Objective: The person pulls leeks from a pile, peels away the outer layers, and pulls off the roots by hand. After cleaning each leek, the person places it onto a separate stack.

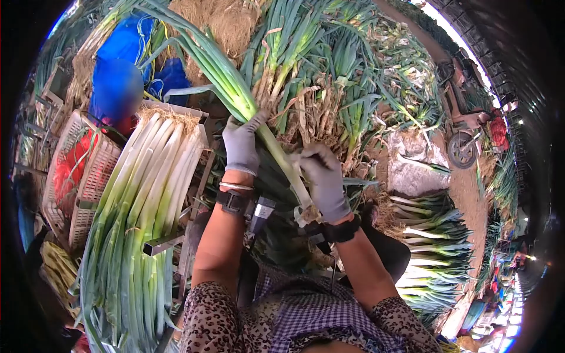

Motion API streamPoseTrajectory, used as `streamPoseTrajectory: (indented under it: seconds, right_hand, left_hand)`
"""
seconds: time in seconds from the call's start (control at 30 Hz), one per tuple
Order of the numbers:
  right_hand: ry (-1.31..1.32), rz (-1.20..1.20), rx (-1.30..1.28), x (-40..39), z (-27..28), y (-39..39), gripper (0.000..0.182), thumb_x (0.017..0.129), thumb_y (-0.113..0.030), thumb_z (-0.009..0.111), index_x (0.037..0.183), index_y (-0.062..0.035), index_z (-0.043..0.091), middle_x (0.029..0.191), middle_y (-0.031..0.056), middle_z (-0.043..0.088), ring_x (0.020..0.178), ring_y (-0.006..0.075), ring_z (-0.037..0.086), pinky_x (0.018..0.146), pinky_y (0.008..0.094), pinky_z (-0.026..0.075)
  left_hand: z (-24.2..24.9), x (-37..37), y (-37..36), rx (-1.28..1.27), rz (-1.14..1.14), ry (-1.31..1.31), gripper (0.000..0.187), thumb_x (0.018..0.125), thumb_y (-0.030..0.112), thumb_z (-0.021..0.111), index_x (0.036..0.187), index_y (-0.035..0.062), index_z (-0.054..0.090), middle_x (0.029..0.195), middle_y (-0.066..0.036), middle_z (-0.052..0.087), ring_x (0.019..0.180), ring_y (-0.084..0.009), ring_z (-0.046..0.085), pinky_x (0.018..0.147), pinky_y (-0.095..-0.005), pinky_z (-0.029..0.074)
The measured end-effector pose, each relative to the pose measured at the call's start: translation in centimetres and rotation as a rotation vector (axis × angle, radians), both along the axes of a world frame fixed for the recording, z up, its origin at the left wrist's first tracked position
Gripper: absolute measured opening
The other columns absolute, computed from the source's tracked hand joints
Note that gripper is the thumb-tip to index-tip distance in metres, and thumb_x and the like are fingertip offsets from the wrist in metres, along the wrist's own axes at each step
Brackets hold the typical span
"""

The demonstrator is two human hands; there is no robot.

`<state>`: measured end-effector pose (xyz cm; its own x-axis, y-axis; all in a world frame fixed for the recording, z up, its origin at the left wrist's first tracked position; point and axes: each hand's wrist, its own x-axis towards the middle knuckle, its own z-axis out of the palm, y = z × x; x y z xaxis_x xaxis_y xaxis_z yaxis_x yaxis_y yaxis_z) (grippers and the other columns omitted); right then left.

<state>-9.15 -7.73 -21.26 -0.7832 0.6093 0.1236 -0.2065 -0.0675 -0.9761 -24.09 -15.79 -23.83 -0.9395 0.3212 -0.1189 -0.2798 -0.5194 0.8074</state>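
Observation:
A long leek [278, 147] slants across the middle, its green leaves up to the left and its root end down to the right. My left hand [241, 144], in a pale glove, is closed round the stalk below the leaves. My right hand [322, 176], gloved too, is beside the lower white stalk with its fingers bent together; what they pinch is too small to make out. Loose peeled skin [307, 216] hangs by the root end. On the left, a stack of cleaned leeks [141, 194] rests on a metal frame [162, 242].
A plastic crate [91, 217] with red netting is at the left, near a person in blue [118, 88]. Untrimmed leeks [318, 76] are heaped ahead. More leeks [432, 253] lie in a row at the right, with a parked bike [465, 126] beyond.

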Motion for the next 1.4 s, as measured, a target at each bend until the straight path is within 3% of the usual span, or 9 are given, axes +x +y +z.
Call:
streamPoseTrajectory:
  seconds: [0.03,0.1,0.23,0.43,0.57,0.67,0.87,1.33,1.4]
  right_hand:
    - [0.124,0.099,-0.477,0.7,1.1,-0.3,0.008,0.083,0.000,0.064,0.086,-0.0042,0.058,0.085,0.0011,0.056,0.081,0.0109,0.059,0.080,0.0278,0.049]
    - [-0.164,0.156,-0.496,4.4,-0.1,1.8,0.012,0.084,-0.004,0.064,0.094,-0.0025,0.059,0.088,0.0021,0.058,0.084,0.0118,0.059,0.081,0.0279,0.049]
    - [-0.687,0.111,0.177,13.0,-6.4,6.0,0.043,0.084,-0.022,0.069,0.119,-0.0015,0.055,0.103,0.0098,0.064,0.092,0.0197,0.063,0.082,0.0325,0.050]
    - [-0.745,0.225,0.820,10.1,-4.4,2.8,0.065,0.078,-0.042,0.073,0.127,-0.0047,0.052,0.107,0.0186,0.065,0.100,0.0345,0.063,0.084,0.0405,0.049]
    - [-0.679,0.345,0.588,7.1,-6.2,3.4,0.052,0.081,-0.038,0.071,0.119,-0.0048,0.057,0.100,0.0183,0.067,0.092,0.0326,0.066,0.079,0.0412,0.050]
    - [-0.557,0.344,0.411,2.9,-2.8,3.2,0.045,0.081,-0.041,0.071,0.103,-0.0027,0.062,0.080,0.0149,0.068,0.071,0.0284,0.068,0.065,0.0383,0.051]
    - [-0.514,0.267,1.086,4.9,-0.9,1.9,0.040,0.085,-0.043,0.065,0.083,-0.0035,0.058,0.069,0.0158,0.060,0.065,0.0358,0.062,0.060,0.0457,0.049]
    - [-0.709,0.144,0.826,19.0,5.4,-1.9,0.022,0.086,-0.021,0.066,0.075,-0.0025,0.063,0.057,0.0140,0.055,0.048,0.0247,0.057,0.045,0.0357,0.041]
    - [-0.767,0.140,0.780,20.2,6.7,-1.9,0.021,0.086,-0.019,0.066,0.074,-0.0011,0.063,0.057,0.0143,0.055,0.047,0.0238,0.055,0.045,0.0343,0.040]
  left_hand:
    - [-0.1,-0.1,0.0,0.024,0.005,-0.017,0.033,0.080,0.010,0.076,0.107,0.0000,0.060,0.090,-0.004,0.063,0.077,-0.0134,0.058,0.071,-0.0277,0.048]
    - [0.4,-0.1,-0.1,0.064,0.044,-0.055,0.031,0.078,0.004,0.076,0.103,0.0001,0.059,0.087,-0.004,0.064,0.074,-0.0131,0.060,0.068,-0.0268,0.049]
    - [1.5,-1.0,-1.7,0.053,0.042,-0.041,0.032,0.078,0.007,0.077,0.103,0.0026,0.057,0.087,-0.004,0.062,0.074,-0.0133,0.059,0.065,-0.0274,0.050]
    - [1.9,0.1,-0.1,0.076,-0.024,0.057,0.034,0.083,0.011,0.073,0.109,0.0003,0.054,0.088,-0.007,0.061,0.075,-0.0179,0.061,0.069,-0.0299,0.053]
    - [3.7,0.9,-0.4,0.213,-0.198,0.148,0.037,0.088,0.011,0.066,0.117,-0.0038,0.048,0.092,-0.010,0.061,0.089,-0.0263,0.067,0.082,-0.0368,0.056]
    - [1.5,2.1,1.6,-0.020,-0.473,0.087,0.027,0.090,0.008,0.061,0.112,-0.0041,0.051,0.083,-0.011,0.061,0.076,-0.0243,0.067,0.071,-0.0357,0.058]
    - [-0.6,2.0,2.5,0.011,-0.285,-0.112,0.011,0.090,0.004,0.058,0.096,-0.0049,0.057,0.073,-0.007,0.056,0.058,-0.0193,0.058,0.055,-0.0355,0.054]
    - [-8.3,-0.7,2.7,-0.401,-0.068,-0.201,0.011,0.082,0.009,0.066,0.083,-0.0018,0.065,0.065,-0.007,0.058,0.050,-0.0221,0.056,0.047,-0.0337,0.046]
    - [-8.9,-1.8,2.6,-0.202,-0.017,-0.336,0.011,0.084,0.008,0.064,0.084,-0.0027,0.066,0.065,-0.007,0.058,0.050,-0.0220,0.055,0.047,-0.0337,0.046]
